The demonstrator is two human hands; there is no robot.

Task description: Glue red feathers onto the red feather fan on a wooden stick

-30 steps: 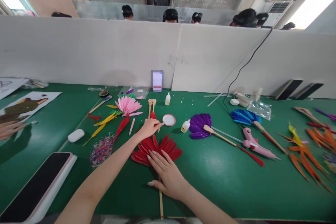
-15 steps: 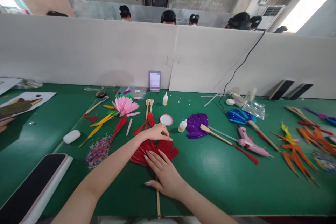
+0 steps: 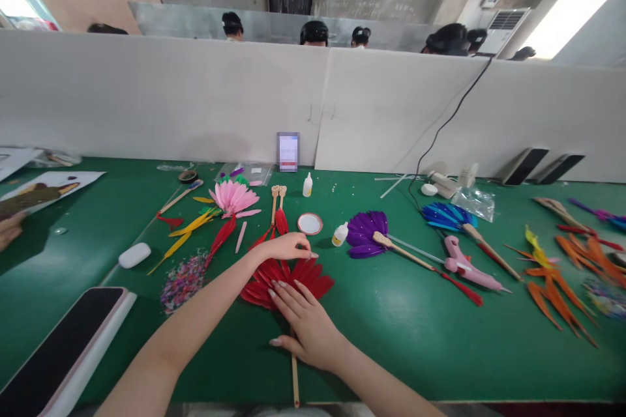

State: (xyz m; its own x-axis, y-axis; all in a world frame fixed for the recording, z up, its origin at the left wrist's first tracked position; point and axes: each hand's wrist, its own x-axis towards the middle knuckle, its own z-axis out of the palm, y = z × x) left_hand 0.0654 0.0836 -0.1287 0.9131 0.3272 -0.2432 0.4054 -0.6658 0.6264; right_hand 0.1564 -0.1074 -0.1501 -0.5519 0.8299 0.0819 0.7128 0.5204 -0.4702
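Note:
Under my hands lies a red feather fan (image 3: pixel 317 283), its feathers spread on the green table and its thin wooden handle (image 3: pixel 295 378) pointing toward me. My right hand (image 3: pixel 308 322) rests flat across the base of the feathers, fingers stretched out and thumb beside the handle. At the far edge of the fan, my left hand (image 3: pixel 288 246) is loosely bent at the feather tips, with nothing visible held in it. Whether its fingertips touch the feathers is hard to see. Just beyond it are a round white dish (image 3: pixel 310 223) and a small white glue bottle (image 3: pixel 340 234).
Purple (image 3: pixel 366 234) and blue feather fans (image 3: pixel 447 215) and a pink glue gun (image 3: pixel 469 264) lie to the right. Pink feathers (image 3: pixel 233 197), colourful confetti (image 3: pixel 183 281) and a large phone (image 3: pixel 63 345) are leftward. Another person's hand (image 3: pixel 10 230) shows at far left.
My left hand has shifted slightly left along the feather tips. My right hand stays flat in the same place on the fan.

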